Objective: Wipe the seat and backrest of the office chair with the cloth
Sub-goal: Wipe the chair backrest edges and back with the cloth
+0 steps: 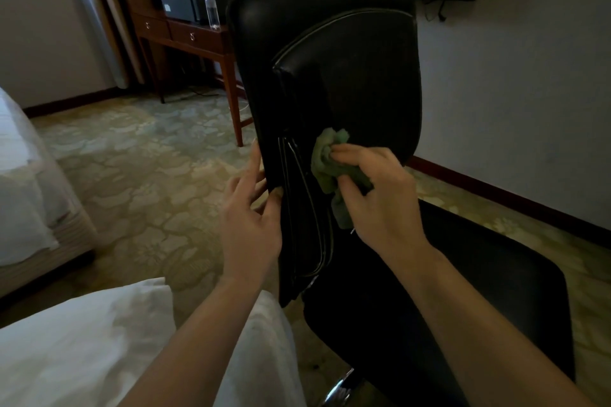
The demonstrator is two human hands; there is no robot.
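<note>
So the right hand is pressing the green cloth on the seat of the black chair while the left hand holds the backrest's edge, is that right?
Not quite. In the head view the right hand presses the green cloth against the backrest, not the seat; the left hand does hold the backrest's edge.

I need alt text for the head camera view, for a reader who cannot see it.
A person's right hand presses a bunched green cloth against the lower backrest of a black office chair, while the left hand holds the backrest's side edge. A wooden desk with a water bottle stands behind.
</note>
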